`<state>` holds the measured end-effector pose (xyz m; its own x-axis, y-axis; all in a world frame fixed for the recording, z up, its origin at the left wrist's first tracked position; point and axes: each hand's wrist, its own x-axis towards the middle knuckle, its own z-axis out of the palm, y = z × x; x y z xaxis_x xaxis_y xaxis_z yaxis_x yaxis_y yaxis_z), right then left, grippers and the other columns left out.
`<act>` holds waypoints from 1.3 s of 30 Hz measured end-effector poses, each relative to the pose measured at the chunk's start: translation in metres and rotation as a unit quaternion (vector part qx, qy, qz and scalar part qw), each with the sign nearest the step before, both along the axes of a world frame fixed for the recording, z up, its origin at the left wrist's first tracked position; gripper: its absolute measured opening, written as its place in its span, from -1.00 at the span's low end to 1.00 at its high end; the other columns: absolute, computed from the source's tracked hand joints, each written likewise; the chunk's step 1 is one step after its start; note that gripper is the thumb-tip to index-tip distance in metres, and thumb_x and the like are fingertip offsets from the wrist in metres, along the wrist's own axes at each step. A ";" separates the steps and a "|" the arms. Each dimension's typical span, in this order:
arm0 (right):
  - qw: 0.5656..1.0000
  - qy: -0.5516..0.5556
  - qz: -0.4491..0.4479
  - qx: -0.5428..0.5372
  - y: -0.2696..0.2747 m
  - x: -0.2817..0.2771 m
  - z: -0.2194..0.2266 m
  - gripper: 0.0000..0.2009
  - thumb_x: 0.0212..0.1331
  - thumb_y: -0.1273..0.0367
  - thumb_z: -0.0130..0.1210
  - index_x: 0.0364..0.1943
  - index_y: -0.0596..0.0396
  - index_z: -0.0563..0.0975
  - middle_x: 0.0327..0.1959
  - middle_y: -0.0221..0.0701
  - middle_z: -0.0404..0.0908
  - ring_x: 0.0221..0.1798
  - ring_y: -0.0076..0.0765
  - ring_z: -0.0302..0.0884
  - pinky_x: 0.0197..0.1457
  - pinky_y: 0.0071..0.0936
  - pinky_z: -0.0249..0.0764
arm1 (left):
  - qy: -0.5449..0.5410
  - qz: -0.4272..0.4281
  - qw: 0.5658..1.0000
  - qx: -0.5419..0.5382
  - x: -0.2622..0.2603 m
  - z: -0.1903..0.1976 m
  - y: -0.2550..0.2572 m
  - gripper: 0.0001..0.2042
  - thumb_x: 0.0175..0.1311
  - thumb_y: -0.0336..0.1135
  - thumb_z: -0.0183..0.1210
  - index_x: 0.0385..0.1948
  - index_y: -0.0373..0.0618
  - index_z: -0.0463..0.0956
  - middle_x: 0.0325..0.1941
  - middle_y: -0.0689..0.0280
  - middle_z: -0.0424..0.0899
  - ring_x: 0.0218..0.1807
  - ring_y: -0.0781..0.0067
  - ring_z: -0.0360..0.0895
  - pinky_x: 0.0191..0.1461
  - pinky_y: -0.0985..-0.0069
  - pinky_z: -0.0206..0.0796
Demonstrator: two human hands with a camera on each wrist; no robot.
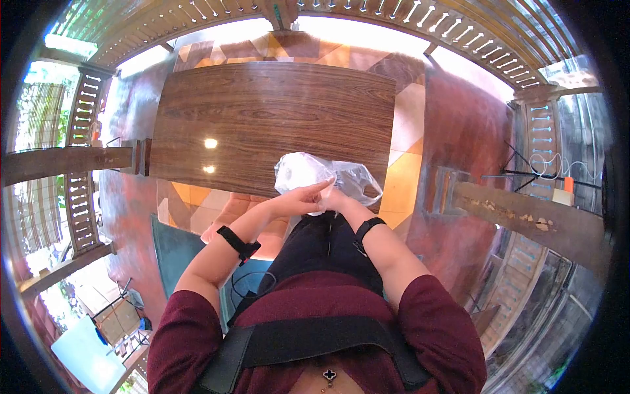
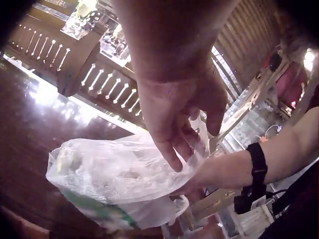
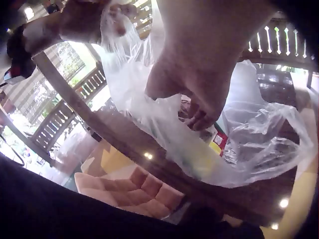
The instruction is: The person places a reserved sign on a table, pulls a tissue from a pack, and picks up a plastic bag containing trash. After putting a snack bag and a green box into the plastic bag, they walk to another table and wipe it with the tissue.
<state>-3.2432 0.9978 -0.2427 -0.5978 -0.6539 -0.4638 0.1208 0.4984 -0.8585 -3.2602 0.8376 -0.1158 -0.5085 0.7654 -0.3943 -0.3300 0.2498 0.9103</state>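
A translucent white plastic bag [image 1: 302, 172] lies at the near edge of the wooden table, in front of the body. My left hand [image 2: 174, 124] pinches the bag's edge near its mouth, with plastic bunched between thumb and fingers. My right hand [image 3: 199, 84] reaches in at the bag's mouth, its fingers curled and partly hidden by plastic; I cannot tell whether they grip anything. Just below those fingers, a red and yellow printed label [image 3: 219, 141] shows through the bag. Green shows along the bag's lower side in the left wrist view.
The brown wood-grain table [image 1: 262, 111] stretches ahead, with two bright reflections on it. A tufted pinkish seat cushion [image 3: 132, 191] sits below the table edge. Wooden railings [image 1: 453, 33] surround the space, and a thick wooden beam [image 1: 531, 223] stands at the right.
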 end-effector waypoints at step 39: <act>0.532 0.241 -0.810 0.051 0.181 0.378 0.247 -0.84 -0.02 0.53 0.02 -0.30 0.23 0.49 -0.41 -0.40 0.50 -0.43 -0.57 0.42 -0.35 -0.60 0.37 | 0.251 -0.293 0.917 0.100 0.098 0.130 0.258 -0.44 0.06 -0.33 0.15 0.11 -0.27 0.13 -0.60 0.40 0.36 -0.55 0.65 0.29 -0.50 0.66 0.17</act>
<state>-2.8653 1.1790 0.0040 -0.4032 0.9150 0.0149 0.2410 0.1219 -0.9629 -3.1626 1.0955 0.0143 -0.0650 0.9969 -0.0453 0.2805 0.0618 0.9579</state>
